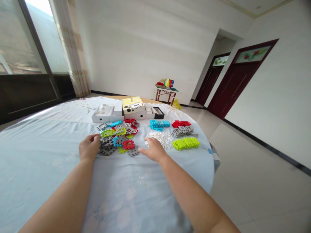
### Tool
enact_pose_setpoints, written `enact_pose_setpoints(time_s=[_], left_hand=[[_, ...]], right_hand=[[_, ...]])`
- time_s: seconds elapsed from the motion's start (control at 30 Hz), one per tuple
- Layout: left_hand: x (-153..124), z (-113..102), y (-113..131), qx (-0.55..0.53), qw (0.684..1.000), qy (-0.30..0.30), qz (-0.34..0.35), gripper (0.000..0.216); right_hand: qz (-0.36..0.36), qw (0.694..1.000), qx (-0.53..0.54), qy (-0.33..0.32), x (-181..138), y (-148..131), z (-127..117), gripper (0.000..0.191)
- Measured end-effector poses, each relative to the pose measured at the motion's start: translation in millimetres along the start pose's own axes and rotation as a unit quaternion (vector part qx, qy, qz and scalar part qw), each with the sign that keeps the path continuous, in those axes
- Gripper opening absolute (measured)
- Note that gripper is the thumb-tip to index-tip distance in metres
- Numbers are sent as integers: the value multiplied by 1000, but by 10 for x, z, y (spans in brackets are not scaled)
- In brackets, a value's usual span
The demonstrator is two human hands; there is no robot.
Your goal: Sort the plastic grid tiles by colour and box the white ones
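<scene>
**Daylight at your left**

You face a plain white wall point(136, 45). On your left, a tall, dark-framed glass window point(14, 38) meets a long beige patterned curtain point(70, 48). On your right, two dark red doors point(233, 85) carry flower-decorated glass panels point(254, 54). Glossy pale floor tiles point(252, 181) reach a black baseboard point(267, 147).

left hand point(89, 147) seemingly curled, right hand point(154, 149) spread

Mixed heap point(119, 140), 11 o'clock: 1. Blue pile point(159, 124), red pile point(181, 124), grey pile point(182, 131), white pile point(165, 139), green pile point(186, 143), 12 to 1 o'clock: 1 each, total 5. Yellow-topped box point(133, 106), near 12: 1. Contents overlap; not countable singly.
</scene>
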State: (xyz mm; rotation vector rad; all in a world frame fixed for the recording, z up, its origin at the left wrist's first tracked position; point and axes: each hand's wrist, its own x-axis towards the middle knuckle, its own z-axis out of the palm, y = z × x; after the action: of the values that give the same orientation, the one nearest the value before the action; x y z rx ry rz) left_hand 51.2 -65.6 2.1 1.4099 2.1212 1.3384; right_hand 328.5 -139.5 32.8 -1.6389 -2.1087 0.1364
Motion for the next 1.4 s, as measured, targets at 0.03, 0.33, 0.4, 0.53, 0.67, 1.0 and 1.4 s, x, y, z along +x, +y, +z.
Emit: enact_pose_setpoints(time_s=[0.03, 0.33, 0.4, 0.53, 0.67, 1.0, 1.4], left_hand=[[-1, -4, 2, 2, 1000, -1, 0, 38], [81, 36, -84, 26, 1000, -12, 4, 39], [99, 53, -98, 31, 999, -17, 7, 40], [96, 61, -81, 45, 999, -22, 8, 41], [84, 43, -42, 62, 998, -22, 4, 42], [89, 16, 16, 85, 995, -54, -4, 43], [62, 34, 14, 71, 996, -53, 2, 42]], right_hand=[[2, 1000, -2, -20, 15, -95, 76, 62], [-17, 997, -42, -55, 66, -233, 237, 49], [-34, 997, -40, -56, 55, -176, 157, 50], [-71, 993, -38, -88, 32, -33, -29, 49], [-41, 997, -8, -65, 43, 201, -238, 49], [181, 976, -86, 81, 208, 1337, -684, 44], [215, 957, -121, 152, 311, 1605, -517, 40]])
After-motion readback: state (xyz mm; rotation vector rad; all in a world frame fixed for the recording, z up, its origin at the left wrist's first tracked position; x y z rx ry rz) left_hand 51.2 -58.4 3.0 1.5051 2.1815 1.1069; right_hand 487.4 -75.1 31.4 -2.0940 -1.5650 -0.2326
